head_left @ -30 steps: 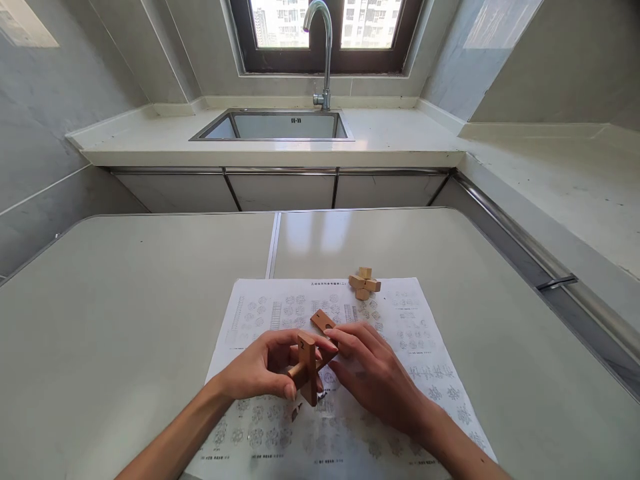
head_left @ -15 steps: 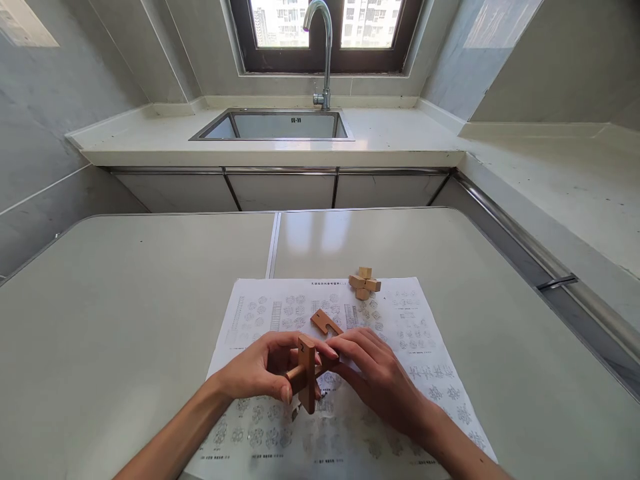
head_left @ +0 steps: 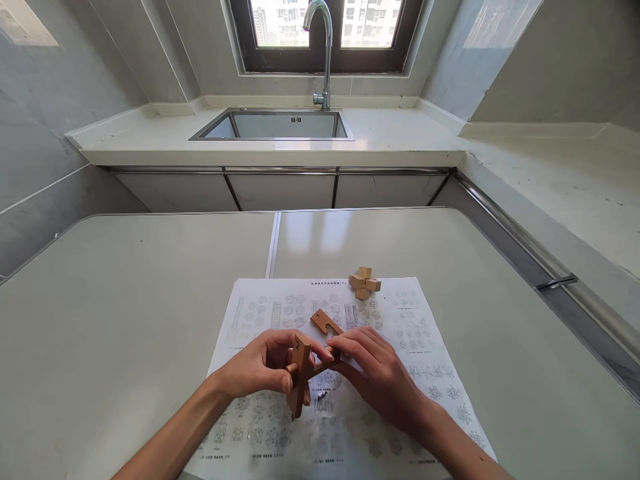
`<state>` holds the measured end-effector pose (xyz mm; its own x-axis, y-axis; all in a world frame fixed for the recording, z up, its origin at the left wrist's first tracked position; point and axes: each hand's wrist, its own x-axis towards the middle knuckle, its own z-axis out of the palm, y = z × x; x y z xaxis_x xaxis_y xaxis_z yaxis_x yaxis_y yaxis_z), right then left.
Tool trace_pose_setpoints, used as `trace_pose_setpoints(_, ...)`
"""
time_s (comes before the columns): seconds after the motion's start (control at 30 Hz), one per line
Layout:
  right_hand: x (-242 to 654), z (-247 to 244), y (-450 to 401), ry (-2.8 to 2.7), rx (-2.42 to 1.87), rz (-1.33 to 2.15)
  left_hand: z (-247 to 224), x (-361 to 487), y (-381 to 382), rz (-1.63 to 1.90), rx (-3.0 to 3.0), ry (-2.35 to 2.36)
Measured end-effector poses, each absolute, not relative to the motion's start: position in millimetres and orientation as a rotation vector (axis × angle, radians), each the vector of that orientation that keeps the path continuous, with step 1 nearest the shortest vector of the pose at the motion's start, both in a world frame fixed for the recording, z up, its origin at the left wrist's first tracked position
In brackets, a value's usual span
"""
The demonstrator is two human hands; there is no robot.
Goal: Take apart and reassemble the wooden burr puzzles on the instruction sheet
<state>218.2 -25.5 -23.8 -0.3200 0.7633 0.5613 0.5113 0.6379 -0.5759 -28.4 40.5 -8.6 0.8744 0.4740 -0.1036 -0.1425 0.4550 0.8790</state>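
My left hand point(head_left: 257, 367) is closed on a reddish-brown wooden puzzle piece point(head_left: 299, 380) marked "2", which stands tilted above the paper. A second wooden bar point(head_left: 323, 367) passes through or across it, and its right end is pinched in the fingertips of my right hand point(head_left: 375, 370). My fingers hide much of where the two pieces meet. Just beyond my hands, a loose notched wooden piece point(head_left: 321, 321) lies on the printed sheet point(head_left: 395, 407), partly covered by my right fingers. The sheet carries small puzzle diagrams.
A pale wooden interlocking puzzle point(head_left: 365, 284) sits at the sheet's far edge. The light table point(head_left: 140, 320) spreads out around the paper. Behind it are a counter point(head_left: 400, 133) with a steel sink point(head_left: 280, 127) and a faucet point(head_left: 327, 60) below a window.
The piece marked "2" has tilted and shifted slightly left. Less of the crossing bar sticks out on its left side, and more shows on the right. My right hand has barely moved.
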Motion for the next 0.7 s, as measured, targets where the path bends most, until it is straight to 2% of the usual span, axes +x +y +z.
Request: trace_pose_setpoints(0.7,220.5,-33.8,-27.9,-1.983,-1.049,0.474,-12.5,-29.7,40.2,0.437,1.024,0.434)
